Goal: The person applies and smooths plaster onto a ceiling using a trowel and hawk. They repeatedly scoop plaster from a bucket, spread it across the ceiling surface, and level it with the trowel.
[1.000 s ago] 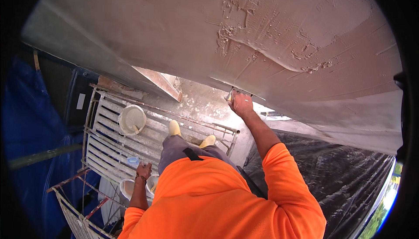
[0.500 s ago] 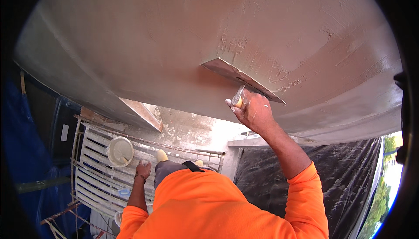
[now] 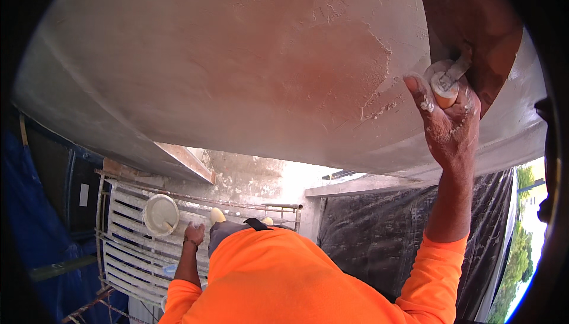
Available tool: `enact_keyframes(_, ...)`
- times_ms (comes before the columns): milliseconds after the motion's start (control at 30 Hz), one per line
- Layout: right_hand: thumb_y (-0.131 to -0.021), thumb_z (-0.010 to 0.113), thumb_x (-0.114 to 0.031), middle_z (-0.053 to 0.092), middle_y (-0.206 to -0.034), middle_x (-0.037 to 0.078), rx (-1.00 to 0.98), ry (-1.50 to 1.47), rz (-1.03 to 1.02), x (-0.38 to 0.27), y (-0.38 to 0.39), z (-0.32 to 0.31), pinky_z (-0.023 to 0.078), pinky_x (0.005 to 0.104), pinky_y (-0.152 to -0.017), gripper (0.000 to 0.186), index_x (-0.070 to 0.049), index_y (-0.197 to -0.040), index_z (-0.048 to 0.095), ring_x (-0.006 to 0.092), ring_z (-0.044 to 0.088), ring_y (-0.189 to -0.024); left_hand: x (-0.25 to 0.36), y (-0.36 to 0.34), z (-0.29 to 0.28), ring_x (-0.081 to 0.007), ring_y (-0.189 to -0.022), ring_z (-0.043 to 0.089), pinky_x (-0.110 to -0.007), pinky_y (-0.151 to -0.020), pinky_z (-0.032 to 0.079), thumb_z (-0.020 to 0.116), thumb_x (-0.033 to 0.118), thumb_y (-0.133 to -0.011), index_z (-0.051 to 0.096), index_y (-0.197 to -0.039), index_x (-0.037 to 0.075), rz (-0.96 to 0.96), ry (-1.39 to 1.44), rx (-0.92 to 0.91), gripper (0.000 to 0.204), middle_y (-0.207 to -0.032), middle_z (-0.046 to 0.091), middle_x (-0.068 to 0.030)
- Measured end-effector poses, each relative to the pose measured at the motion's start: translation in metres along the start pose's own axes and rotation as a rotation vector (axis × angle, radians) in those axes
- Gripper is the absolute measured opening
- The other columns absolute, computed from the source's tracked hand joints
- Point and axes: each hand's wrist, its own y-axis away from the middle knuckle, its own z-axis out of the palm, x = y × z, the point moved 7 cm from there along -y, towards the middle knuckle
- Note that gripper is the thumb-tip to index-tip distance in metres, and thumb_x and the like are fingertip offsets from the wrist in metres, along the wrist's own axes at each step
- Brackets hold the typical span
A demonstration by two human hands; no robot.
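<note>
Firmly, my right hand (image 3: 453, 125) had its grip wrapped round the pale cylindrical handle (image 3: 444, 90) of a broad, flat metal trowel (image 3: 477, 28) at upper right, probably so the blade could lie along the smeared grey-brown surface (image 3: 267, 75). At lower left, a round whitish bucket (image 3: 146, 220) sat on pale slatted planks (image 3: 139, 275), presumably within reach; my left hand (image 3: 194, 233) hung near it, whether holding anything I couldn't tell.

Blue tarp (image 3: 32, 223) at left, black sheeting (image 3: 376, 229) at right, green foliage (image 3: 513, 256) farther right
</note>
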Motion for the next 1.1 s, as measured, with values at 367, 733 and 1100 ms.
enact_keyframes(367, -0.095, 0.065, -0.041, 0.071, -0.103, 0.018, -0.701, 0.228, 0.003, 0.137, 0.232, 0.265, 0.054, 0.0476, -0.082, 0.041, -0.005, -0.114, 0.068, 0.0360, 0.069, -0.093, 0.044, 0.048, 0.025, -0.0148, -0.057, 0.060, -0.033, -0.051, 0.049, 0.069, 0.026, -0.092, 0.058, -0.102, 0.000, -0.093, 0.095, -0.061, 0.030, -0.075, 0.064, -0.0058)
enact_keyframes(733, -0.094, 0.056, -0.029, 0.075, -0.094, 0.019, -0.887, 0.239, -0.135, 0.184, 0.309, 0.373, 0.059, 0.0470, -0.073, 0.030, -0.006, -0.110, 0.065, 0.0336, 0.074, -0.082, 0.025, 0.108, 0.044, -0.0139, -0.060, 0.059, -0.032, -0.048, 0.050, 0.068, 0.027, -0.093, 0.052, -0.097, 0.007, -0.205, 0.093, -0.036, 0.026, -0.076, 0.061, -0.0047)
enact_keyframes(1100, -0.094, 0.058, -0.030, 0.074, -0.104, 0.018, -1.022, 0.178, 0.059, 0.230, 0.361, 0.467, 0.058, 0.0460, -0.075, 0.034, -0.005, -0.117, 0.060, 0.0323, 0.073, -0.092, -0.045, 0.178, -0.003, -0.0182, -0.067, 0.067, -0.036, -0.059, 0.052, 0.072, 0.029, -0.091, 0.058, -0.095, 0.003, -0.235, 0.082, 0.145, 0.030, -0.077, 0.068, -0.0082)
